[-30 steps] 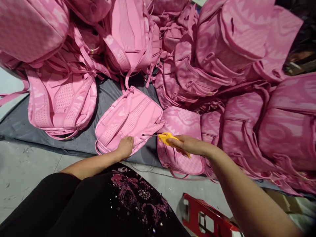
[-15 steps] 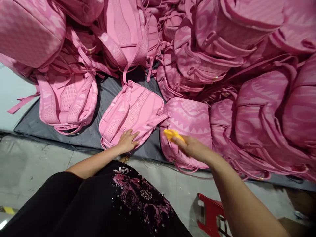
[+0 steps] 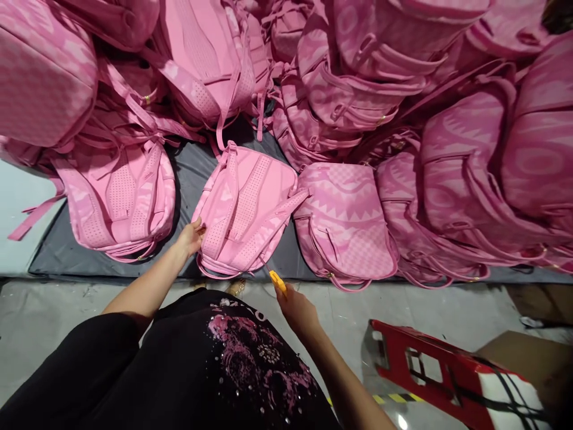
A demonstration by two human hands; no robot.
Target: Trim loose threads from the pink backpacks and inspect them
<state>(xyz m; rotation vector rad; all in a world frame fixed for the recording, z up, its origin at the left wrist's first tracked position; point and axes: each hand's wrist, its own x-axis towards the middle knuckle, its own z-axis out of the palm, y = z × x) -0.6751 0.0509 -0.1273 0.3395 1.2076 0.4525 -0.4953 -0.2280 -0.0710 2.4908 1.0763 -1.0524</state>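
A pink backpack (image 3: 248, 197) lies with its straps and mesh back panel facing up, near the front edge of the dark padded surface. My left hand (image 3: 191, 237) is at its left side, fingers closed on the edge. Some of those fingertips are hidden against the bag. My right hand (image 3: 295, 307) is closed round a yellow-handled tool (image 3: 278, 283) with a thin dark blade. The blade's tip is at the lower right edge of the backpack, by the strap end; whether it touches is hard to tell.
Another pink backpack (image 3: 344, 215) lies front up on the right, and one (image 3: 120, 197) lies straps up on the left. Stacked pink backpacks (image 3: 358, 71) rise behind. A red stool (image 3: 412, 358) stands on the floor at lower right, near a cardboard box (image 3: 523, 358).
My left hand has moved from the backpack's lower panel to its left edge. My right hand brought the yellow tool left and down to the bag. The backpack has turned slightly more upright.
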